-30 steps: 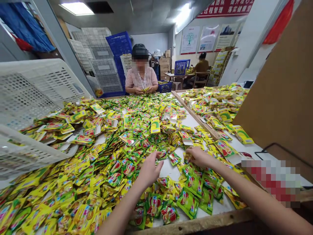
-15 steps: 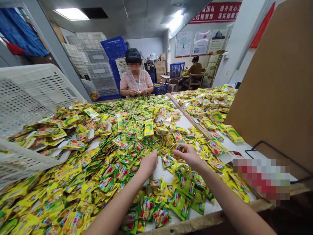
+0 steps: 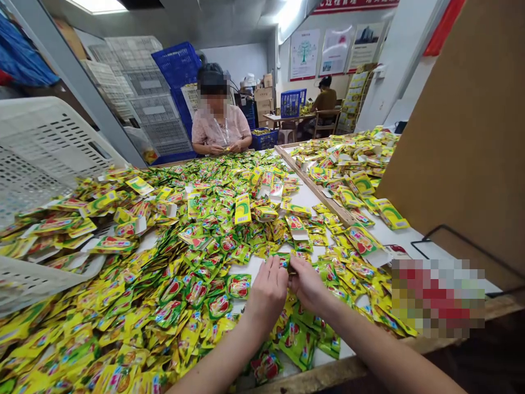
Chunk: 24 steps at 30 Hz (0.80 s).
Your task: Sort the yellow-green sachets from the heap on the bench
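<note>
Both hands are close together over the middle of the table, with a small green sachet (image 3: 283, 260) between them. My left hand (image 3: 268, 287) has its fingers bent together at the sachet's left side. My right hand (image 3: 308, 284) pinches the same sachet from the right. Most of it is covered by my fingers. Around them lie loose green sachets with red fruit pictures (image 3: 239, 285) and yellow sachets (image 3: 197, 350). A larger green packet (image 3: 298, 339) rests below my hands, near the table edge. Just beyond my hands is an open yellow box (image 3: 297, 227).
At left, a white perforated basket (image 3: 49, 128) lies tipped with small boxes spilling out. A wooden divider (image 3: 315, 189) runs along the table. A cardboard sheet (image 3: 459, 142) and a black wire stand (image 3: 445, 232) are at right. A person (image 3: 221, 123) sits opposite, handling a small item.
My hands have come together; they were apart before. A small green sachet is now between them. The view has shifted slightly.
</note>
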Motion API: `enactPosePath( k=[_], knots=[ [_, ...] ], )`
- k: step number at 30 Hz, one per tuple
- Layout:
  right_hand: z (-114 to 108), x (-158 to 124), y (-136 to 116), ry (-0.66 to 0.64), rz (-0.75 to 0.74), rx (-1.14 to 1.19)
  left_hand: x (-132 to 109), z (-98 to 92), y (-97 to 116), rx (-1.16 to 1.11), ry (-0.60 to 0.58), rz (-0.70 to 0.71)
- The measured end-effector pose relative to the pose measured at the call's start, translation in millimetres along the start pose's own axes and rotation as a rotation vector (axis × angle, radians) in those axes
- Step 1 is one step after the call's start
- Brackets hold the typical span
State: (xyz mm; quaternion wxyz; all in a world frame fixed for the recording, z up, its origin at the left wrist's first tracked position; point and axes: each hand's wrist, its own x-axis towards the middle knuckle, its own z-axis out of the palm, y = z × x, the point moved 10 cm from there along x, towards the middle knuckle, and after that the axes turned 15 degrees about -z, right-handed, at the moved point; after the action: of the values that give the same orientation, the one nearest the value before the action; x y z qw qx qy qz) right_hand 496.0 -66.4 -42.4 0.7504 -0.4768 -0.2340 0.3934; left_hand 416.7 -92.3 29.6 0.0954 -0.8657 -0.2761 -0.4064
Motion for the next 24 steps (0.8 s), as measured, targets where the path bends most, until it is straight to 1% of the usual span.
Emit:
enactPosePath(
  k=[2, 3, 5, 7, 8, 9, 10, 11, 13, 15, 17, 19, 21, 24],
  knots=[
    [-3, 0, -3, 0.003, -0.012, 0.023, 1, 8.4, -3, -0.029, -0.067, -0.06],
    [-5, 1, -6, 0.006, -0.032, 0.025, 5, 12.6, -4, -0.083, -0.129, -0.078],
    [-12, 7, -13, 0.018, -0.088, 0.011, 18, 22.7, -9, -0.268, -0.312, -0.096],
    [-21, 15, -20, 0.041, -0.133, -0.006, 42, 34.4, -30, -0.415, -0.465, -0.211],
    [-25, 19, -23, 0.05, -0.148, -0.014, 58, 41.2, -51, -0.416, -0.489, -0.342],
    [-28, 22, -26, 0.058, -0.164, -0.028, 73, 44.3, -84, -0.324, -0.43, -0.545],
    [-31, 25, -29, 0.066, -0.179, -0.043, 87, 46.0, -107, -0.257, -0.367, -0.645],
    [-33, 27, -31, 0.073, -0.189, -0.059, 99, 50.7, -125, -0.208, -0.329, -0.706],
    [-37, 30, -33, 0.079, -0.199, -0.091, 113, 66.3, -153, -0.124, -0.312, -0.803],
    [-38, 31, -33, 0.079, -0.202, -0.114, 116, 82.4, -169, -0.076, -0.346, -0.845],
    [-39, 31, -33, 0.072, -0.204, -0.134, 114, 90.4, -175, -0.058, -0.393, -0.841],
    [-39, 30, -32, 0.064, -0.206, -0.149, 111, 87.0, -173, -0.065, -0.431, -0.807],
    [-40, 30, -31, 0.057, -0.205, -0.163, 109, 73.0, -167, -0.091, -0.453, -0.756],
    [-43, 30, -28, 0.061, -0.202, -0.183, 100, 39.1, -153, -0.145, -0.449, -0.674]
  ],
)
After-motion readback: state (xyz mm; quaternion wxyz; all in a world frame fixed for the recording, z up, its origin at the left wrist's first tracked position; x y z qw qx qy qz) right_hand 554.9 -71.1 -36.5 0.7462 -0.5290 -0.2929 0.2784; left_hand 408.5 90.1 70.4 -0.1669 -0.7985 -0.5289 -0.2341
